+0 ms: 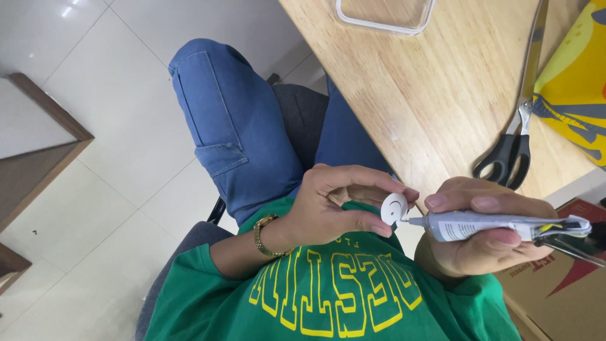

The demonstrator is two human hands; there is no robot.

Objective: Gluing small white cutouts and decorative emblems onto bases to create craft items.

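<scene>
The person's left hand (328, 208) is pinching a small white disc (394, 208) between thumb and fingertips, holding it near the body, above the green shirt (328, 297). The right hand (486, 230) is gripping a squeezed grey glue tube (499, 226) lying sideways, with its fine nozzle touching the right edge of the disc. To do this well, the disc is best kept steady and face-up to the nozzle, while the tube gets only a light press so that a small bead is coming out, not a blob that is running onto the fingers. Farther off, black-handled scissors (512, 151) are lying on the wooden table (410, 88), with a clear plastic tray (385, 16) at its far edge and a yellow bag (574, 88) to the right.
</scene>
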